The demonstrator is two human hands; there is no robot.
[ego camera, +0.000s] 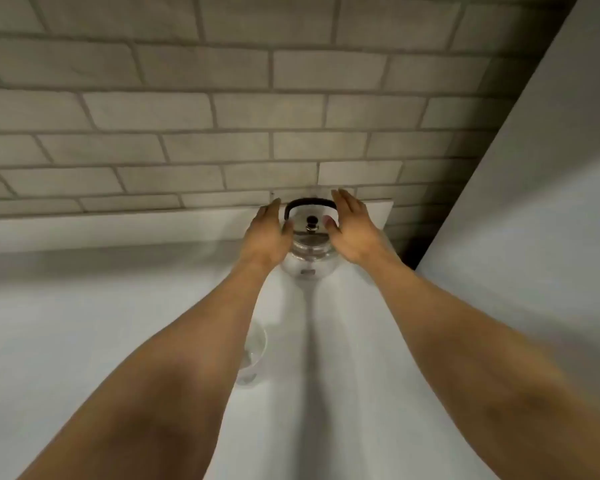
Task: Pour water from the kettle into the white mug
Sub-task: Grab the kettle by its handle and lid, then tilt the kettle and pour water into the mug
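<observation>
Kettle (309, 249) stood upright on the white desk (84, 323), far back against the grey brick wall (187, 109), slightly right of centre. Shiny metal body, rounded, vertical axis straight up. Black arched handle (310, 203) ran left to right across the top, over the lid and its small dark knob (311, 221). Which way the spout pointed you could not tell from this angle; it did not show.

Your left hand (269, 237) sat just beside the kettle's left flank, palm turned inward, fingers (269, 211) straight and held together, thumb close to or touching the metal. Contact was too blurred to call. Your right hand (352, 225) mirrored it on the right flank, fingers (345, 202) extended and slightly spread, thumb tip near the lid edge. Neither hand was closed around the kettle or the handle; both were flat and unclenched, bracketing the body.

Both bare forearms reached forward from the bottom corners. Nearer to you, a pale rounded vessel (253, 351) stood on the desk, mostly hidden behind your left forearm; it was too blurred to say whether it was the mug. It was well apart from the kettle. A plain white panel (534, 202) rose on the right side.
</observation>
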